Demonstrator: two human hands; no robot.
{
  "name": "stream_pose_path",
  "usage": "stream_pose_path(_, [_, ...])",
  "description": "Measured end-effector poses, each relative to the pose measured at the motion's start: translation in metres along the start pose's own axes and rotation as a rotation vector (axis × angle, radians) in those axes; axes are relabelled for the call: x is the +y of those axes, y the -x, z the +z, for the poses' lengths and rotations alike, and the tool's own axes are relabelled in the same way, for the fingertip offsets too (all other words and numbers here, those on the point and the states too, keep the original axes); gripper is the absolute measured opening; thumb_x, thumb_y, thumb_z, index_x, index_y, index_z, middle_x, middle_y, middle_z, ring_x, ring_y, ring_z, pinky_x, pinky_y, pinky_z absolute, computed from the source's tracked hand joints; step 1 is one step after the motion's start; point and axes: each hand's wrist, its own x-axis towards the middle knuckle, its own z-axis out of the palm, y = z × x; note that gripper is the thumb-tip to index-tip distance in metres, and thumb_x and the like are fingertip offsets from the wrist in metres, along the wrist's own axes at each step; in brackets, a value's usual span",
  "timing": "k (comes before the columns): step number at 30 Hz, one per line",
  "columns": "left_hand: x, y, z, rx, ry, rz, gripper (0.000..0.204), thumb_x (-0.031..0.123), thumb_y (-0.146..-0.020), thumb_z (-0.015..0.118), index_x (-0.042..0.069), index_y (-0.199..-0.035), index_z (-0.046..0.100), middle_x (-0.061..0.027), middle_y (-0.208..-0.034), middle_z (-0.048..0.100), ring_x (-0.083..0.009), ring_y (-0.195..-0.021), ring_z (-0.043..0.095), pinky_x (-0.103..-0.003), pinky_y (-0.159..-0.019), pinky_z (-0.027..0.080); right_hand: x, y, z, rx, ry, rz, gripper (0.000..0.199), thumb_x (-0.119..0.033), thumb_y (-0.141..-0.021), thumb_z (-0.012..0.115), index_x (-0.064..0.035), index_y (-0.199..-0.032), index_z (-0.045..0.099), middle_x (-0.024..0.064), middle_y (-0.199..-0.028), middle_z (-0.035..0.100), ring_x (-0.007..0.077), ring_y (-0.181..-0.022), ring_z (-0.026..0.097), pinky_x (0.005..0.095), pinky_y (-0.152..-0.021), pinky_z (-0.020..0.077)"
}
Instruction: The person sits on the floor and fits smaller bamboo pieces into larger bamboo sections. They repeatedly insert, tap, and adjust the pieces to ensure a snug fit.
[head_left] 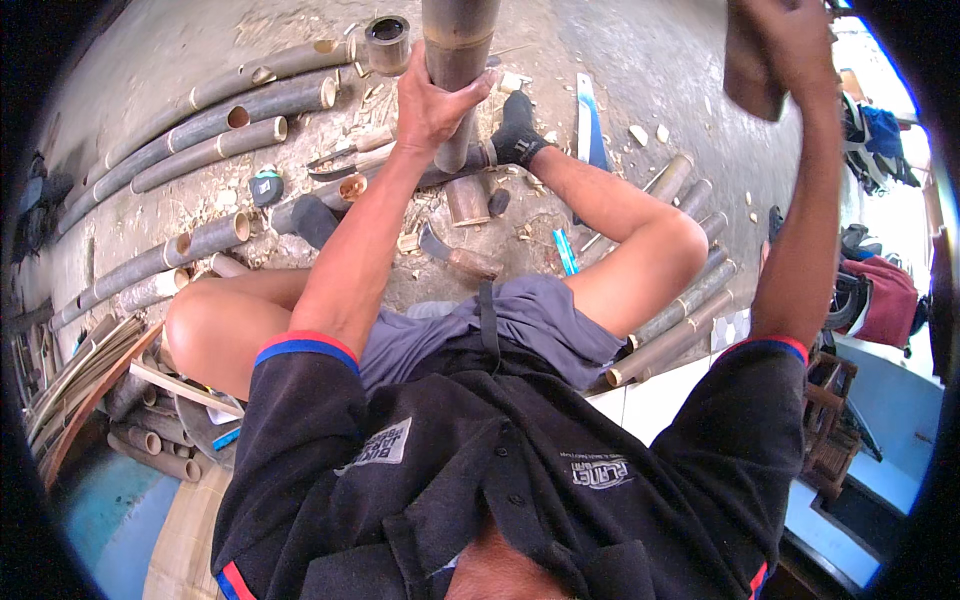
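My left hand (432,100) grips a thick upright bamboo pole (455,45) that stands on the ground between my legs. Its lower end rests by my sock-covered foot (518,130). My right hand (790,40) is raised high at the top right, closed around a dark brown wooden block (748,65). I sit with both knees bent, wearing grey shorts and a black shirt. A curved knife (455,255) with a wooden handle lies on the ground just in front of me.
Long bamboo poles (200,130) lie in rows at the left, and more (680,310) by my right knee. Short cut bamboo sections (468,200), chips and a blue-handled tool (566,252) litter the concrete floor. A bamboo ring (388,42) lies at the top. Motorbikes (875,290) stand at right.
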Motion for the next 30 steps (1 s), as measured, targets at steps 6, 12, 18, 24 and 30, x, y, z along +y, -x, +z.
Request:
stream_pose_path(6, [0.012,0.005,-0.002,-0.033,-0.049,-0.113,0.070,0.031,-0.073,0.092,0.000,-0.125,0.057,-0.0153,-0.113,0.073,-0.0217,-0.102,0.070,-0.037,-0.093,0.055,0.101,0.140,0.072,-0.817,0.120,0.292,0.089,-0.046,-0.074,0.077,-0.0153,-0.152,0.046,0.0289,-0.110,0.071,0.0449,-0.104,0.070,0.0518,-0.090,0.0548])
stream_pose_path(12, [0.003,0.020,0.003,-0.029,-0.018,-0.124,0.072,0.028,-0.073,0.093,0.001,-0.128,0.056,-0.0149,-0.113,0.073,-0.0223,-0.102,0.070,-0.037,-0.092,0.055,0.124,0.306,0.108,-1.097,0.082,0.590,0.081,-0.050,-0.079,0.074,-0.0113,-0.144,0.047,0.0287,-0.109,0.069,0.0455,-0.105,0.067,0.0545,-0.090,0.0536])
stream_pose_path(18, [0.007,0.030,0.006,-0.012,-0.051,-0.161,0.063,0.027,-0.072,0.093,0.000,-0.119,0.060,-0.0127,-0.105,0.073,-0.0207,-0.095,0.070,-0.036,-0.086,0.056,0.075,0.379,0.142,-1.087,-0.042,0.758,0.092,-0.054,-0.078,0.077,-0.0063,-0.148,0.042,0.0276,-0.117,0.066,0.0423,-0.111,0.065,0.0532,-0.095,0.0522])
stream_pose_path(24, [0.012,0.043,0.000,-0.084,-0.038,-0.306,0.055,0.024,-0.070,0.092,0.000,-0.110,0.064,-0.0081,-0.098,0.074,-0.0162,-0.086,0.069,-0.035,-0.078,0.057,0.104,0.355,0.102,-0.970,-0.088,0.758,0.103,-0.057,-0.076,0.079,-0.0013,-0.152,0.037,0.0265,-0.126,0.062,0.0391,-0.117,0.063,0.0520,-0.100,0.0508])
stream_pose_path(30, [0.036,0.047,0.000,-0.050,0.156,-0.172,0.055,0.028,-0.063,0.093,0.000,-0.105,0.073,-0.0087,-0.100,0.077,-0.0164,-0.092,0.072,-0.035,-0.086,0.056,0.018,0.178,0.023,-0.143,-1.034,0.411,0.114,-0.060,-0.075,0.082,0.0036,-0.156,0.031,0.0254,-0.134,0.059,0.0360,-0.123,0.061,0.0508,-0.105,0.0493])
